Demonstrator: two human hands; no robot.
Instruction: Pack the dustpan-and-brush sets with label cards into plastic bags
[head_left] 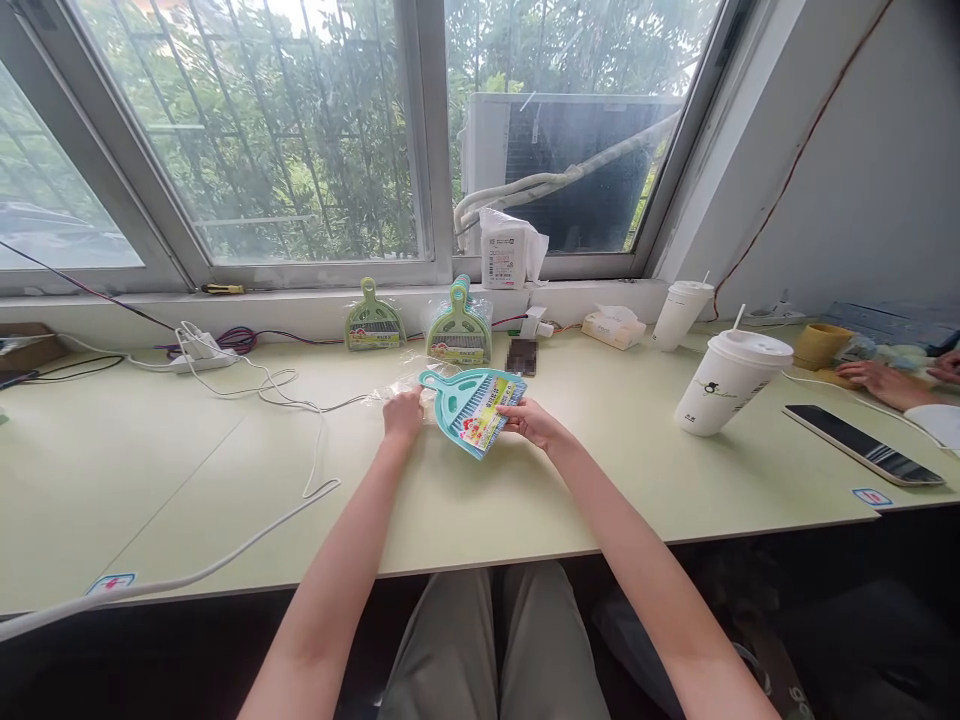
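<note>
A small teal dustpan set (471, 405) with a colourful label card lies tilted on the pale green table (525, 500) in front of me. My right hand (531, 420) pinches its right edge at the label. My left hand (403, 412) is closed on its left edge, next to a crumpled clear plastic wrapper (390, 388) that lies just behind. Both forearms reach in from the bottom of the view.
Two green dustpan sets (373, 322) (459, 328) lean against the window sill. A power strip (201, 352) with white cables lies left. Two white lidded cups (727, 382) (681, 312), a tissue box (613, 328), a phone (862, 445) and another person's hand (885, 382) are at right.
</note>
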